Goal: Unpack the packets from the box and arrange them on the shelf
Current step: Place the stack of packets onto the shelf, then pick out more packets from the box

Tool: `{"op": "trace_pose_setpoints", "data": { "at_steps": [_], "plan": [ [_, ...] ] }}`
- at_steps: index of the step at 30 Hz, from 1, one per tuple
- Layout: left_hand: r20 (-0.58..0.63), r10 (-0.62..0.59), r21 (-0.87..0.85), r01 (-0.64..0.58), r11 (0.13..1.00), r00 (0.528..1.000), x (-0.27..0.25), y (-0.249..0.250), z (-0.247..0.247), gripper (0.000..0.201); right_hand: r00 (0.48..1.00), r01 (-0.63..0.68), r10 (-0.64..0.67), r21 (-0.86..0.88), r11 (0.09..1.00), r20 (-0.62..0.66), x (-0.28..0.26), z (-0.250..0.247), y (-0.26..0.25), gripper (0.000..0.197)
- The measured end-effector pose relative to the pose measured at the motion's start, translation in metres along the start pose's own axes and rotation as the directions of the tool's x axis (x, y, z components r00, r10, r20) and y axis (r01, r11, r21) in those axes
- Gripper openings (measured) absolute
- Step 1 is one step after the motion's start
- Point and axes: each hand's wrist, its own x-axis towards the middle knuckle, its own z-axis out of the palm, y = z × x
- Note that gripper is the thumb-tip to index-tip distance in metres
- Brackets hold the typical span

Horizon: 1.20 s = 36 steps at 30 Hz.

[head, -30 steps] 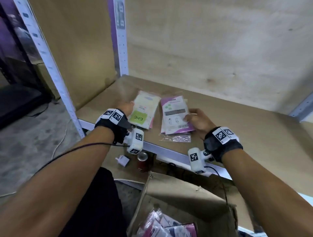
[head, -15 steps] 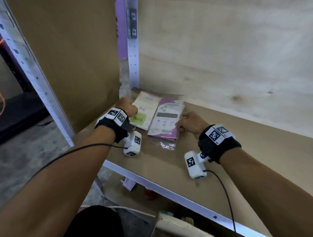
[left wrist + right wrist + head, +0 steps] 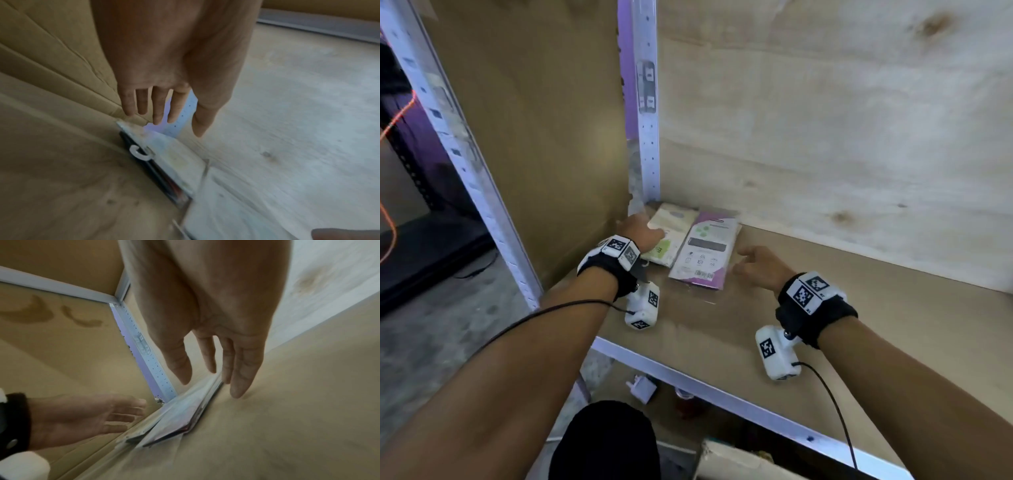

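Note:
Two small stacks of flat packets lie side by side in the back left corner of the wooden shelf. The cream and green packet stack is on the left, the purple and white packet stack on the right. My left hand hovers over the left edge of the cream stack with straight fingers that hold nothing. My right hand is just right of the purple stack, its fingers straight and apart from the packets. The cardboard box shows only as a corner below the shelf.
A white perforated upright post stands in the back corner, with a cardboard side panel to its left and a plywood back wall. The shelf's white metal front rail runs diagonally. A white plug and a can lie below.
Both hands slid the two packet stacks from the shelf's front edge back into the corner. Both hands have now let go; the right has drawn back to the right.

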Motion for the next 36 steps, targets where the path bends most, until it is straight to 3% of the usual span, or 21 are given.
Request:
{"op": "trace_pose_setpoints", "data": {
  "at_steps": [3, 8, 18, 25, 32, 36],
  "plan": [
    [-0.026, 0.066, -0.058, -0.067, 0.996, 0.998, -0.042, 0.019, -0.007, 0.044, 0.994, -0.094, 0.089, 0.066, 0.993, 0.069, -0.045, -0.006, 0.001, 0.032],
    [0.001, 0.229, -0.215, -0.223, 0.951, 0.973, -0.122, 0.050, -0.008, 0.016, 0.994, -0.075, 0.068, 0.087, 0.993, 0.085, -0.123, -0.015, -0.002, 0.026],
    [0.146, 0.409, -0.471, -0.300, 0.829, 0.901, -0.277, 0.066, 0.028, 0.012, 0.998, -0.061, 0.056, 0.188, 0.980, 0.032, -0.283, -0.027, 0.036, 0.022],
    [0.281, 0.392, -0.400, -0.264, 0.877, 0.876, -0.353, 0.037, 0.093, 0.012, 0.978, -0.193, 0.183, 0.103, 0.976, 0.101, -0.352, 0.011, 0.118, 0.016],
    [0.523, 0.250, -0.224, -0.152, 0.963, 0.815, -0.387, -0.003, 0.159, 0.019, 0.938, -0.296, 0.296, -0.029, 0.955, 0.181, -0.353, 0.057, 0.193, 0.016],
    [0.647, 0.139, -0.072, -0.122, 0.990, 0.750, -0.390, -0.018, 0.191, 0.023, 0.911, -0.342, 0.345, -0.054, 0.938, 0.227, -0.340, 0.078, 0.214, 0.024]
  ]
}}
